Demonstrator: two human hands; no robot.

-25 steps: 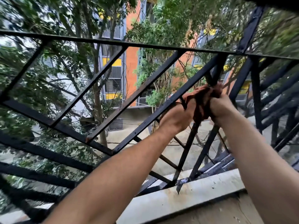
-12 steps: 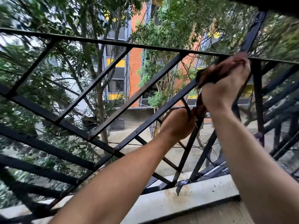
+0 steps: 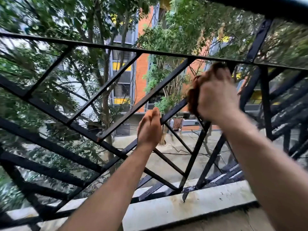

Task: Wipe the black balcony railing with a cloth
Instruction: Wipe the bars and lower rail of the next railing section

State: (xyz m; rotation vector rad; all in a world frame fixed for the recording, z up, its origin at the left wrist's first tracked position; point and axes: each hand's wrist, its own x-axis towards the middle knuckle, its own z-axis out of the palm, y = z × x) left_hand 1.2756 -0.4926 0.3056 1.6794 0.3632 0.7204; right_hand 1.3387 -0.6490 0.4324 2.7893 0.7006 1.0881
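Observation:
The black balcony railing (image 3: 106,84) fills the view with slanted flat bars under a long top rail. My right hand (image 3: 216,95) grips a brown-orange cloth (image 3: 193,97) wrapped around a slanted bar near the top rail; most of the cloth is hidden under my fingers. My left hand (image 3: 150,129) sits lower and to the left, its fingers curled round the same slanted bar.
A pale concrete ledge (image 3: 183,207) runs along the foot of the railing. More black bars (image 3: 283,104) stand at the right. Beyond the bars are trees, an orange and grey building and a street far below.
My right hand slid the cloth up from the left hand to the top rail, then back down a little. My left hand let go of the cloth and stayed low on the bar.

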